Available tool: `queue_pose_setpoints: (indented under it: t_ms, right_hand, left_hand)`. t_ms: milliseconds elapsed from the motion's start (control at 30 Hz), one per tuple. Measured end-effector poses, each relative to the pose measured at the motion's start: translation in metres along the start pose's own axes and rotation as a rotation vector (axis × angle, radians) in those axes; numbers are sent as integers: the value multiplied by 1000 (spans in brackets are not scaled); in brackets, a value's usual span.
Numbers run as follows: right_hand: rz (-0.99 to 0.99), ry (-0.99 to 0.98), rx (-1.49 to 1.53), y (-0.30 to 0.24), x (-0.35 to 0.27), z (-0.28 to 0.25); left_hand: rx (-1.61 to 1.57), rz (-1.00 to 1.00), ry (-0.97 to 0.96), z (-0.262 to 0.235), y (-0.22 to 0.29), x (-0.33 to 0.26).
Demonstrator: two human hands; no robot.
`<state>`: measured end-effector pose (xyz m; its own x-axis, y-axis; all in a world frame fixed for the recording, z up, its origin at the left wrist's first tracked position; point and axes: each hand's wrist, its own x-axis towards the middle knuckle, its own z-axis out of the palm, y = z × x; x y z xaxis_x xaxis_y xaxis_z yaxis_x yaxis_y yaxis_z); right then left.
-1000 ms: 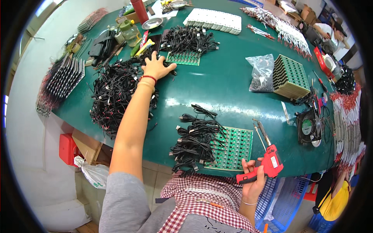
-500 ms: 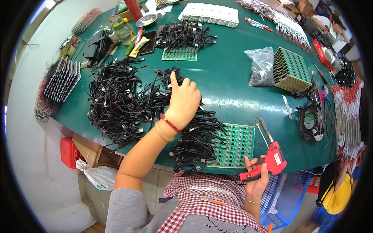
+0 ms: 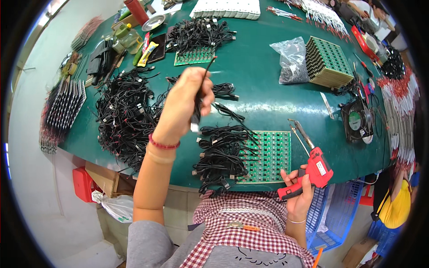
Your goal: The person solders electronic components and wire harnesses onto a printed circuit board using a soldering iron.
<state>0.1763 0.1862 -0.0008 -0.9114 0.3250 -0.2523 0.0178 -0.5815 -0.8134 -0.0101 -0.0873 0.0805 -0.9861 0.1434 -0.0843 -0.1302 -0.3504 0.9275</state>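
Observation:
My left hand is raised above the green table and holds a black cable upright, its plug hanging below my fingers and its wire end pointing up. My right hand grips a red soldering gun at the table's near edge, its metal tip pointing up and left. A green circuit board panel lies between my hands, with a bundle of black cables over its left part. A large heap of black cables lies to the left of my raised hand.
A second green panel with cables lies at the far side. A stack of green boards and a clear bag of parts sit at the right. A small fan stands at the right edge. A red stool is below.
My left hand reached to the far cables, drew back toward me over the pile, and now is lifted with one black cable in it. My right hand has stayed on the soldering gun.

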Motion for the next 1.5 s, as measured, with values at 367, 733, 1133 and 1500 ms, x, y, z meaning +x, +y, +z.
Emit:
queue_pose_setpoints:
  t_ms: [367, 733, 1133, 1500]
  right_hand:
    - [-45, -134, -364, -33, -16, 49]
    - [-185, -174, -666, -20, -18, 34]
    - [176, -88, -326, -31, -10, 31]
    - [124, -128, -363, -23, -17, 33]
  left_hand:
    - [459, -319, -311, 91, -55, -118]
    - [653, -226, -358, 88, -88, -134]
    - [491, -125, -380, 92, -103, -131]
    - [457, -309, -244, 86, -101, -133]
